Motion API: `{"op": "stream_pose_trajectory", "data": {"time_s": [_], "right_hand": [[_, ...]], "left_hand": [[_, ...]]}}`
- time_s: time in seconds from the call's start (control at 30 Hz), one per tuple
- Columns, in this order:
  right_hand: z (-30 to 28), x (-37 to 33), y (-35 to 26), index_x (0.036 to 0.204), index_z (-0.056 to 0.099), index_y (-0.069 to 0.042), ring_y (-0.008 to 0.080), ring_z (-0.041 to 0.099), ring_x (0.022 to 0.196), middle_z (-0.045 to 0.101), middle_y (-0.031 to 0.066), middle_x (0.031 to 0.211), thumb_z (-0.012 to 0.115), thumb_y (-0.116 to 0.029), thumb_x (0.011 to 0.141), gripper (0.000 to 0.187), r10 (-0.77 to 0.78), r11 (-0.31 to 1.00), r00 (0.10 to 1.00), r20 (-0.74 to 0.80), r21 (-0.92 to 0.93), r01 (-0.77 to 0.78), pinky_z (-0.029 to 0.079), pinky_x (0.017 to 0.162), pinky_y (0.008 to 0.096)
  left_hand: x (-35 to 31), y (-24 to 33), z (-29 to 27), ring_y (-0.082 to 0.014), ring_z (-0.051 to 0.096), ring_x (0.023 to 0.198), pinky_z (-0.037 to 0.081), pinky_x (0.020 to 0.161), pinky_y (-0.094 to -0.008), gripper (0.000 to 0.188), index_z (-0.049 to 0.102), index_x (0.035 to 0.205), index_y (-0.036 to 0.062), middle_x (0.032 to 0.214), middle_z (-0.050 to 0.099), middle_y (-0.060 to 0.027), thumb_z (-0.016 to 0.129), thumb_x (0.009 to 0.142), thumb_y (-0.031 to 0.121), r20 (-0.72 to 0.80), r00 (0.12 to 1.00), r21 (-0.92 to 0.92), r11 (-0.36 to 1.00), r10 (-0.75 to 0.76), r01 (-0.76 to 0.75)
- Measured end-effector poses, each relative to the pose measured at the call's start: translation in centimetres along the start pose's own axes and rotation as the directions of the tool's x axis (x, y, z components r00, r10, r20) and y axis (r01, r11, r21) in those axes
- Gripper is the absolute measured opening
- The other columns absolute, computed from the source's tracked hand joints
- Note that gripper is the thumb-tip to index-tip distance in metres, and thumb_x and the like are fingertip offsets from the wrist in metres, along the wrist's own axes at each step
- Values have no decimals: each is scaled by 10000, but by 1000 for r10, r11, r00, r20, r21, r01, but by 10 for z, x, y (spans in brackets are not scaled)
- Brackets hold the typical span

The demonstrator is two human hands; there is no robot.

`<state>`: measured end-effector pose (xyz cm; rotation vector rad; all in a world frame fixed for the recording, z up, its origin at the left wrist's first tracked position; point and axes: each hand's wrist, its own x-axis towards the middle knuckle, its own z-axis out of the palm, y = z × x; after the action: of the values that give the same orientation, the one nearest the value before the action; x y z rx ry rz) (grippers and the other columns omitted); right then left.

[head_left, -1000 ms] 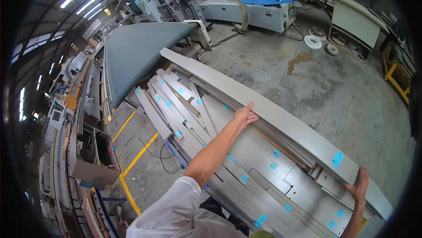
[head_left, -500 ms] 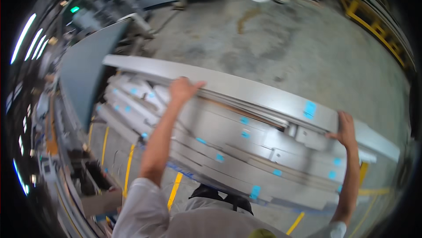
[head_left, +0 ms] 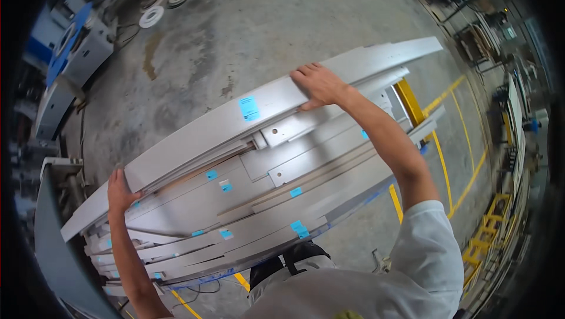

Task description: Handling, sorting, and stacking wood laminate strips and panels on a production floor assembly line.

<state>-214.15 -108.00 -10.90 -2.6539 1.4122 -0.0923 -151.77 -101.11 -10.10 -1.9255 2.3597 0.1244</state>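
Observation:
A long silver-grey panel [head_left: 194,128] with a folded edge lies along the far side of a pile of flat grey panels [head_left: 176,207]. My left hand [head_left: 120,192] grips it near the left end, fingers over the top and thumb at the near edge. Farther right, past a blue label [head_left: 249,108], my right hand [head_left: 321,85] is closed over the same panel in a like hold. The undersides of both grips are hidden. Many of the stacked pieces bear small blue labels. Just below the panel lies a piece with a round hole [head_left: 275,132].
A grey sheet [head_left: 56,242] stands at the left end of the pile. Yellow lines [head_left: 444,160] mark the concrete floor, with a yellow post [head_left: 408,100] by the right end. White discs [head_left: 152,17] lie far left, near grey-and-blue machinery [head_left: 82,54]. Yellow racking [head_left: 485,231] runs along the right.
My view has turned to the right, so the pile and panel now slant up toward the right. Both hands keep hold of the long panel.

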Motion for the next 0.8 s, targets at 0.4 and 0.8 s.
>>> {"op": "stream_pose_trajectory", "data": {"time_s": [0.4,0.8], "right_hand": [[10,-55,-45,1193,468,-7,317,511,1051,533,162,1159,724,-464,663,745,9,986,889,-457,-142,-83,359,961,452],[193,-151,-88,1196,539,-42,292,429,1181,514,156,1217,617,-641,698,783,468,873,880,86,110,-475,295,1009,500]], "left_hand": [[-30,44,-6,-391,417,1168,337,1000,-442,1046,311,1357,-6,1268,442,-219,830,519,345,-244,968,201,980,64,-14],[-192,230,151,-405,338,1258,280,1055,-471,809,403,1312,5,1342,392,-216,751,691,390,147,988,-434,895,-44,104]]}}
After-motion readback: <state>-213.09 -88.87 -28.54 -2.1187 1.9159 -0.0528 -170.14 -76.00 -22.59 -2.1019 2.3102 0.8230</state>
